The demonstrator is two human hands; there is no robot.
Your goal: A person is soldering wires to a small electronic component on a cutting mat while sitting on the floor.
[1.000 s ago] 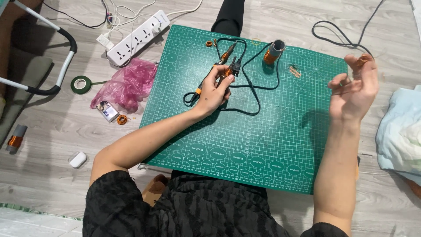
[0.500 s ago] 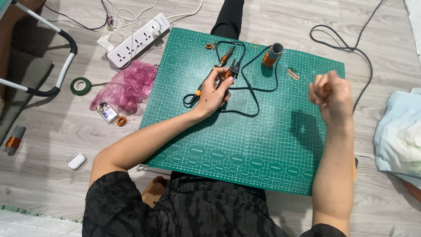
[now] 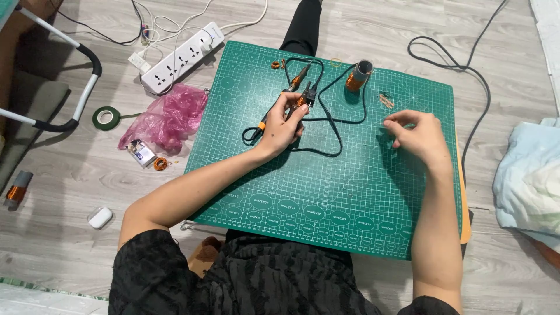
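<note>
A green cutting mat (image 3: 326, 192) lies across my lap. My left hand (image 3: 283, 125) grips a soldering iron (image 3: 291, 99) with an orange and black handle, its black cord (image 3: 332, 125) looping over the mat. My right hand (image 3: 417, 137) hovers low over the mat's right side. Its fingertips are pinched on a small copper piece that is barely visible now. A spool of copper wire (image 3: 359, 76) stands at the mat's far edge, with loose copper bits (image 3: 385, 100) beside it and a small copper coil (image 3: 275, 65) at the far left.
On the wooden floor to the left lie a white power strip (image 3: 184, 55), a pink plastic bag (image 3: 166, 119), a roll of green tape (image 3: 106, 117), a small white case (image 3: 100, 217) and another copper spool (image 3: 16, 191). A black cable (image 3: 466, 70) and pale cloth (image 3: 528, 181) lie at the right.
My right hand, raised at the far right a second ago, has come down and leftward to just above the mat. My left hand stays on the soldering iron.
</note>
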